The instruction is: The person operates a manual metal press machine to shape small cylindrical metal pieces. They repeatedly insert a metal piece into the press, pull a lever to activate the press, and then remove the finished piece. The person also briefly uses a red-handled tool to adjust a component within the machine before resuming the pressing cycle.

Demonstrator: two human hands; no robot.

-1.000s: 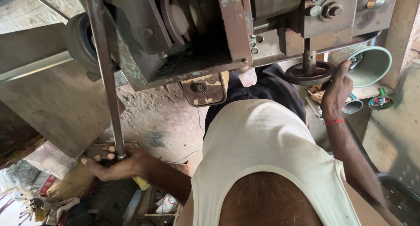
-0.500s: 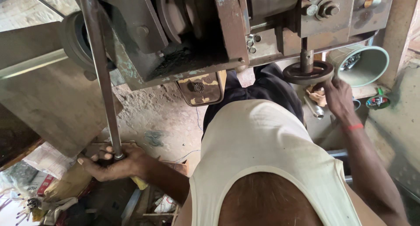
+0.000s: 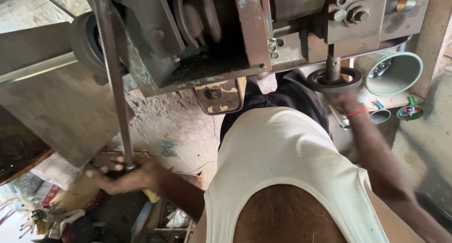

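The lower end of a long grey steel lever rod (image 3: 113, 83) is gripped by the left hand (image 3: 123, 176), fingers wrapped around it low beside the rusty machine frame (image 3: 249, 31). The right hand (image 3: 346, 101) is raised just beneath a dark round metal handwheel (image 3: 334, 79); whether it is closed cannot be told.

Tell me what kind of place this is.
Likely a small metalworking workshop. A worn, heavy steel machine with pulleys fills the top; the left hand grips its long lever, the right hand is under a dark ring; dirt floor.
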